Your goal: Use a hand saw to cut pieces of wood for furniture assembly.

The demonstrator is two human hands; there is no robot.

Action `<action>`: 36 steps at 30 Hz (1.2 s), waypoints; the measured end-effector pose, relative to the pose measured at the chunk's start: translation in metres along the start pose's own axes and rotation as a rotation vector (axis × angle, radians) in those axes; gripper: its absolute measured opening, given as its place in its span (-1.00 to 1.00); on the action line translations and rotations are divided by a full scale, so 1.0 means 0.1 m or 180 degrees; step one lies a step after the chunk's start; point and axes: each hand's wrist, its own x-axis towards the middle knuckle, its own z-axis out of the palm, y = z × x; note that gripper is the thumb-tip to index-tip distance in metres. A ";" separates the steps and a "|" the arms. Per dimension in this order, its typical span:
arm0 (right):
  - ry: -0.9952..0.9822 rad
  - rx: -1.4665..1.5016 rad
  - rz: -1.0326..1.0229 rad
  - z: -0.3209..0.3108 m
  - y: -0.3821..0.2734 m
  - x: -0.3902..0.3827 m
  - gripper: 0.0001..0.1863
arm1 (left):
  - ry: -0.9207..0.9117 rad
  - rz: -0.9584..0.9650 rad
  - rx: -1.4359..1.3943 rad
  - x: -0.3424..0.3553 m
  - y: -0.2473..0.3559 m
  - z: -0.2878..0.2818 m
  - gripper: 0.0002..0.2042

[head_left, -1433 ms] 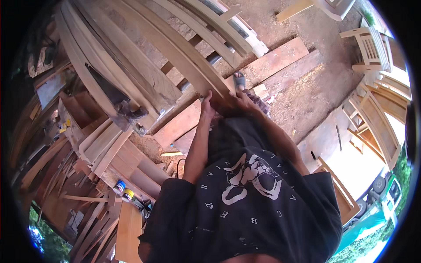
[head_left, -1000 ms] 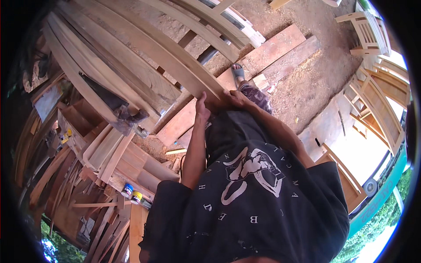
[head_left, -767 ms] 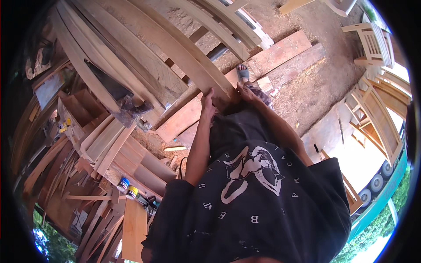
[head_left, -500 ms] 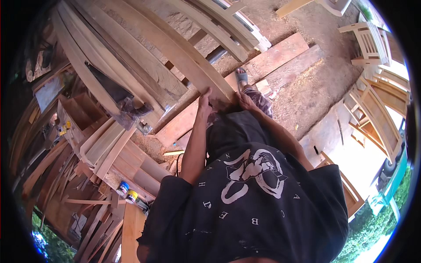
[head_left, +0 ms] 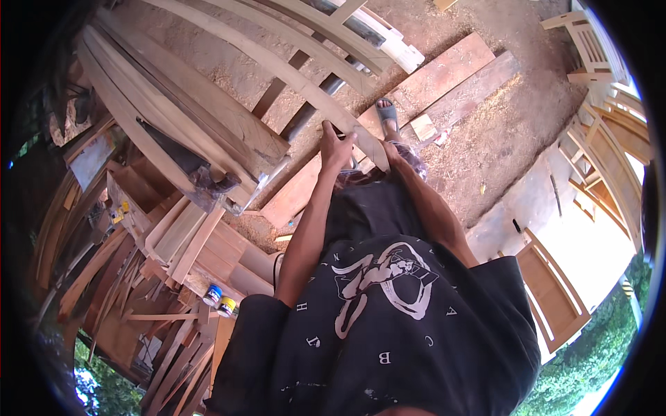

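A long, slightly curved wooden board stretches from the far left towards my body, its narrow side turned up. My right hand grips its near end from the right, the fingers partly hidden. Left of the board is my left hand, thumb and fingers apart with a gap between them. Its fingertips come close to the board's side; whether they touch it I cannot tell.
More long boards lie stacked to the left. Flat planks rest on the sawdust-covered ground by my sandalled foot. Two small cans stand at the lower left beside piled offcuts. Wooden furniture frames are at the right.
The board has rolled from its broad face onto its narrow edge. My left hand has come off its face and opened beside it; my right hand stays at the near end.
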 end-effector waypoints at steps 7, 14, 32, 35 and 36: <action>-0.0121 0.0126 0.0053 -0.02 -0.21 -0.22 -0.48 | -0.0318 -0.0082 -0.0554 -0.07 -0.28 -0.07 -0.56; 0.0571 -0.0087 -0.0725 -0.38 -0.52 -0.44 -0.16 | -0.0640 0.0064 -0.0390 0.10 -0.40 0.01 -0.47; 0.1245 -0.1848 -0.2359 0.41 -1.05 -1.18 -0.58 | 0.1114 0.0560 -0.2043 0.86 -0.12 0.28 0.02; 0.1308 -0.1763 -0.2274 0.33 -1.02 -1.15 -0.60 | 0.1214 0.0447 -0.1987 0.79 -0.02 0.38 -0.01; 0.1324 -0.1774 -0.2262 0.27 -0.99 -1.19 -0.60 | 0.1322 0.0473 -0.1682 0.77 -0.01 0.43 -0.03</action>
